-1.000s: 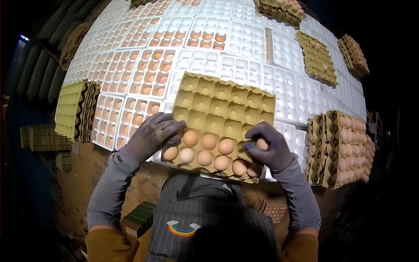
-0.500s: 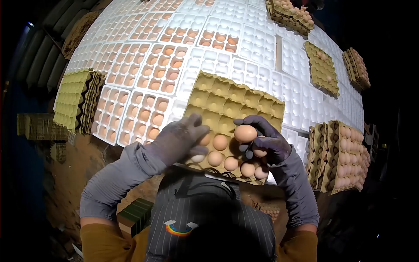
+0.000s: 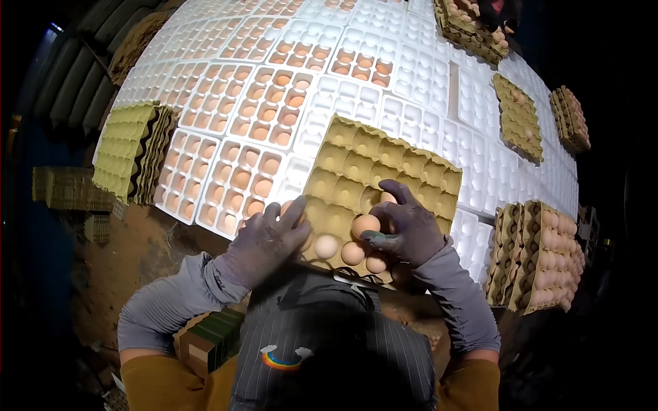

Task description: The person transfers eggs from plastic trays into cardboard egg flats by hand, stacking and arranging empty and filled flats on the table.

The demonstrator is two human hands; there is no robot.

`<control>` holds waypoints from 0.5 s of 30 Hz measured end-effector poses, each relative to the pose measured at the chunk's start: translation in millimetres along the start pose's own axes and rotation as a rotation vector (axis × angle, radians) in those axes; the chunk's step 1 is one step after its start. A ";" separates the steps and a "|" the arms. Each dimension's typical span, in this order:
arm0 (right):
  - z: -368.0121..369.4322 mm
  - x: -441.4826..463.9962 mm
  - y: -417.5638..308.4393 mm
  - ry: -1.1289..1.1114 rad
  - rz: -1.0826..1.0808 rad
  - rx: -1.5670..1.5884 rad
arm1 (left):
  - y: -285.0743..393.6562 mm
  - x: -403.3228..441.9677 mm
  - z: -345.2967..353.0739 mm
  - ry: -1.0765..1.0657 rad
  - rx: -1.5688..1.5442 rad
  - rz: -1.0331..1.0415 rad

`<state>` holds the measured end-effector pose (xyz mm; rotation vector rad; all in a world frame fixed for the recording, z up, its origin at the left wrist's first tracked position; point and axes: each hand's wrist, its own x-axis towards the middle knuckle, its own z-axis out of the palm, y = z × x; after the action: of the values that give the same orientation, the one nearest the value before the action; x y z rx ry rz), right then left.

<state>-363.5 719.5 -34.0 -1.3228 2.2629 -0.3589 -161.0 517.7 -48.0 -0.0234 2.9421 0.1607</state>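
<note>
A yellowish pulp egg tray (image 3: pixel 356 164) lies in front of me over the white trays, its far rows bare. Eggs sit in its near rows, among them a pale egg (image 3: pixel 326 246). My gloved right hand (image 3: pixel 408 229) is over the tray's right part, fingers curled round a brown egg (image 3: pixel 366 226), with another egg partly seen beneath its fingers. At the tray's left edge, my gloved left hand (image 3: pixel 264 240) has its fingers bent round an egg that they partly cover.
White plastic trays (image 3: pixel 346 99) spread over the surface, several on the left holding eggs. Stacked pulp trays (image 3: pixel 127 151) stand at left, and egg-filled pulp trays (image 3: pixel 555 257) at right. Another pulp tray (image 3: pixel 517 116) lies farther back. A person's dark sleeve (image 3: pixel 504 14) shows at the top.
Two eggs held up in my right hand have come down closer to the tray. Fewer eggs show in the tray's second row. My left hand has drawn back to the tray's left edge.
</note>
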 end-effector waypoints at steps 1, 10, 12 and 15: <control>-0.9 -3.7 12.7 0.017 0.006 0.331 | -0.2 -1.1 0.8 -0.002 0.032 -0.003; -49.0 -13.1 -50.7 0.103 0.485 1.536 | -53.3 8.3 -17.7 -0.242 -2.060 -0.378; -34.8 0.4 -32.0 0.098 0.470 1.478 | -59.6 22.5 -19.4 -0.187 -2.004 -0.383; -34.3 26.6 -5.5 0.168 0.380 1.476 | -94.5 50.0 -15.4 -0.173 -1.814 -0.374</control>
<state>-388.7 692.9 -9.9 -0.0806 1.5049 -1.5834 -210.6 421.8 -52.7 -0.6863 1.5731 2.3016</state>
